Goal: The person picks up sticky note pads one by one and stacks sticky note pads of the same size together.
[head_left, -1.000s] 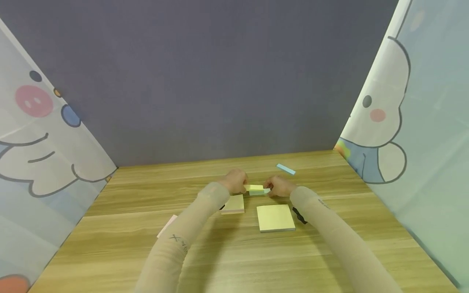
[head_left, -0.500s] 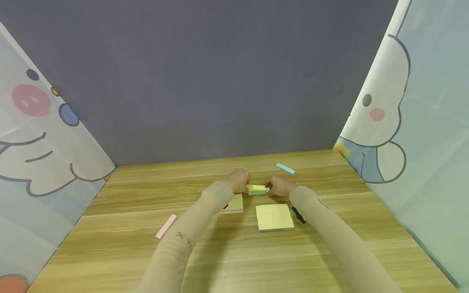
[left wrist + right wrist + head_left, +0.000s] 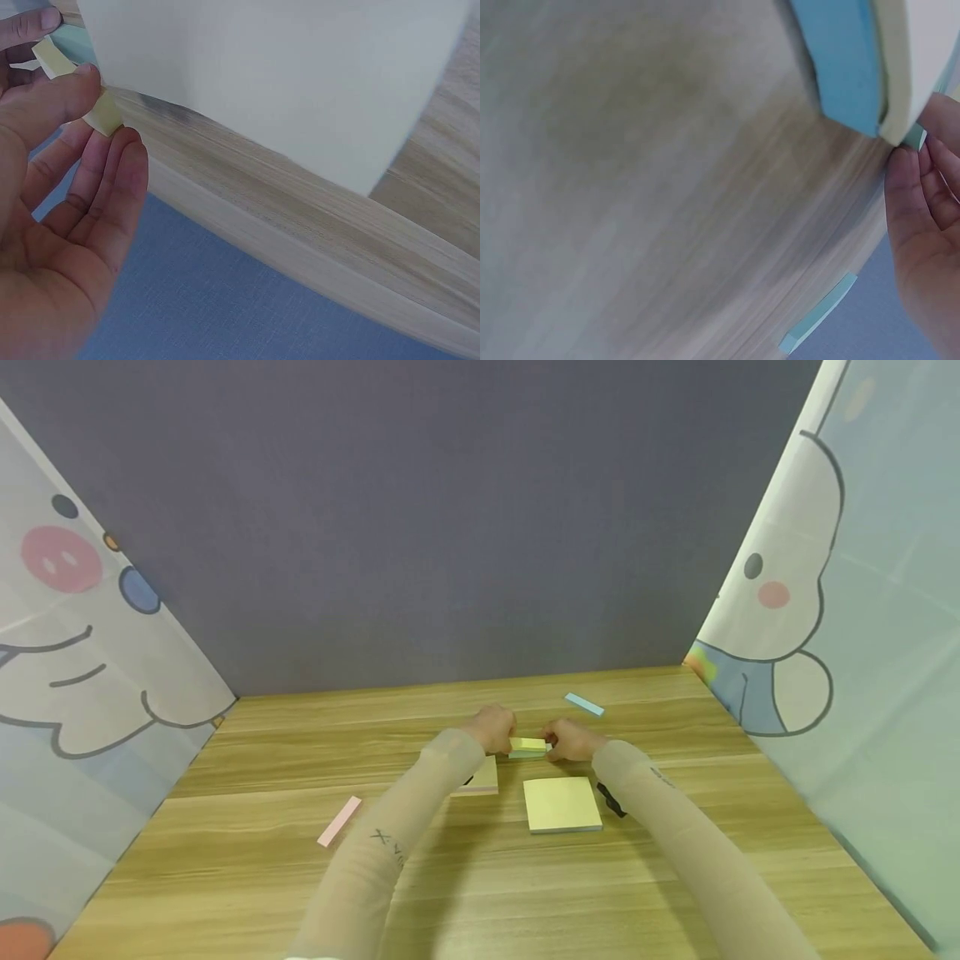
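In the head view we see a wooden bench (image 3: 525, 893), and over it the left hand (image 3: 491, 729), its grip clamped on the left end of a yellow strip (image 3: 528, 744). A green strip (image 3: 527, 755) shows just below that, and the right hand (image 3: 572, 741) has its grip pinched on the green one's right end. With the big yellow pad (image 3: 562, 803) as our centre, both strips sit at 11 o'clock, the small square pad (image 3: 486, 772) between 9 and 10, a pink strip (image 3: 339, 822) at 9, and a blue strip (image 3: 584, 704) just past 12.

From the left wrist, we see the thumb over the yellow strip, which is tilted. The green strip is at 12 o'clock from the left hand. At 2 o'clock is a pale paper square (image 3: 262, 75); we cannot tell which pad it is.

From the right wrist, we see thumb and fingers closed on the green strip's end. The big yellow pad, blue on its other face, is at 11 o'clock from the fingertips, and the blue strip lies at 7.
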Demonstrator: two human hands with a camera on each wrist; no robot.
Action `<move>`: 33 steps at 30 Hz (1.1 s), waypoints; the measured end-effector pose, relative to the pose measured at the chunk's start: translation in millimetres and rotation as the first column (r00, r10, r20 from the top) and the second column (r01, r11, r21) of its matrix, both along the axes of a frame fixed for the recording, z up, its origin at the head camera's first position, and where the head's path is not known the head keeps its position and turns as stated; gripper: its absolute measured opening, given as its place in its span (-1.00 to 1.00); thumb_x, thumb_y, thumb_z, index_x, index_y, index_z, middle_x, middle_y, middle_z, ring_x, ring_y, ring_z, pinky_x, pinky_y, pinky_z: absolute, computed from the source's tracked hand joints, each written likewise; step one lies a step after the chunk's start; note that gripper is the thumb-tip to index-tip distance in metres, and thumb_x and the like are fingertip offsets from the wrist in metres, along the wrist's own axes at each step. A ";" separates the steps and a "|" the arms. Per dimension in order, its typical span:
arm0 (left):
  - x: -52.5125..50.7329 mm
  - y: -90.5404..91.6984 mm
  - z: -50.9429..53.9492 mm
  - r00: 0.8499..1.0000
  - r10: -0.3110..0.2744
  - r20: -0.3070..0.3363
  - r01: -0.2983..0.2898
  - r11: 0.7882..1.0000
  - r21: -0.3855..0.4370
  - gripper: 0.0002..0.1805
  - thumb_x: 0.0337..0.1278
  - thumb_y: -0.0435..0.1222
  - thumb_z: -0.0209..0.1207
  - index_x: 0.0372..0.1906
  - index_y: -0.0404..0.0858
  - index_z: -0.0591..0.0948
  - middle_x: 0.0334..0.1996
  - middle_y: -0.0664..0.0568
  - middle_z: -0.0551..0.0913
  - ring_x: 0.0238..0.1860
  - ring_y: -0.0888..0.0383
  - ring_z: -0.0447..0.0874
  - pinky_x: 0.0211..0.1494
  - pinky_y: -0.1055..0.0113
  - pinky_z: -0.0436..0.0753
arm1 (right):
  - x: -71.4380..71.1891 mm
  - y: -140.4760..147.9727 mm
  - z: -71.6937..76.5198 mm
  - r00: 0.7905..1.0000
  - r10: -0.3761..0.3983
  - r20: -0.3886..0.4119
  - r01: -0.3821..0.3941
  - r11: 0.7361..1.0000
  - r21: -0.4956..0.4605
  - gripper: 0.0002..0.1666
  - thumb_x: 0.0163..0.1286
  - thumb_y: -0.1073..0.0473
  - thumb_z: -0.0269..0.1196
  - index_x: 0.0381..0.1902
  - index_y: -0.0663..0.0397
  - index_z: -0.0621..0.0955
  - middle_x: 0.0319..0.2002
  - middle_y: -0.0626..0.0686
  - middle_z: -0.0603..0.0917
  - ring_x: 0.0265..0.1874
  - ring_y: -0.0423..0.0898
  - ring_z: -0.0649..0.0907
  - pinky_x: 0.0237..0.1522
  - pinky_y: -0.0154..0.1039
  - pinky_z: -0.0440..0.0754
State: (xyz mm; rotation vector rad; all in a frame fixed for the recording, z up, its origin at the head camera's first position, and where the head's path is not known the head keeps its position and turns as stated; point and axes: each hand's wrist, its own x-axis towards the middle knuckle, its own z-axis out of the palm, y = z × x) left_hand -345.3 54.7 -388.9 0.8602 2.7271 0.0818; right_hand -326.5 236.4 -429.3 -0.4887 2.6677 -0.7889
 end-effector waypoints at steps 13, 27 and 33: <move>-3.0 4.1 -6.1 0.999 0.021 0.025 -0.021 1.000 0.000 -0.70 -0.03 -0.28 0.31 -0.12 -0.23 0.60 -0.12 0.02 0.61 -0.10 0.13 0.57 -0.14 0.40 0.60 | -0.5 0.2 -3.1 0.999 0.017 -0.050 -0.015 0.999 0.029 -0.53 0.14 0.30 0.30 0.03 0.34 0.52 -0.15 0.14 0.58 -0.20 -0.05 0.54 -0.10 -0.16 0.56; -3.2 9.7 -9.0 0.999 0.025 0.042 -0.024 1.000 -0.011 -0.69 -0.05 -0.27 0.32 -0.13 -0.21 0.59 -0.14 0.03 0.57 -0.09 0.12 0.52 -0.11 0.37 0.59 | -2.3 1.7 -4.4 0.999 0.014 -0.045 -0.013 1.000 0.010 -0.54 0.14 0.30 0.30 0.02 0.34 0.53 -0.19 0.11 0.60 -0.31 -0.10 0.49 -0.20 -0.22 0.54; -2.0 10.4 -8.4 0.997 0.032 0.068 -0.032 0.999 0.004 -0.67 -0.04 -0.28 0.31 -0.10 -0.23 0.59 -0.10 0.01 0.57 -0.09 0.12 0.54 -0.11 0.37 0.60 | -1.6 0.8 -3.4 0.999 0.009 -0.047 -0.008 1.000 0.018 -0.55 0.14 0.31 0.30 0.01 0.33 0.54 -0.17 0.13 0.61 -0.30 -0.10 0.50 -0.18 -0.21 0.53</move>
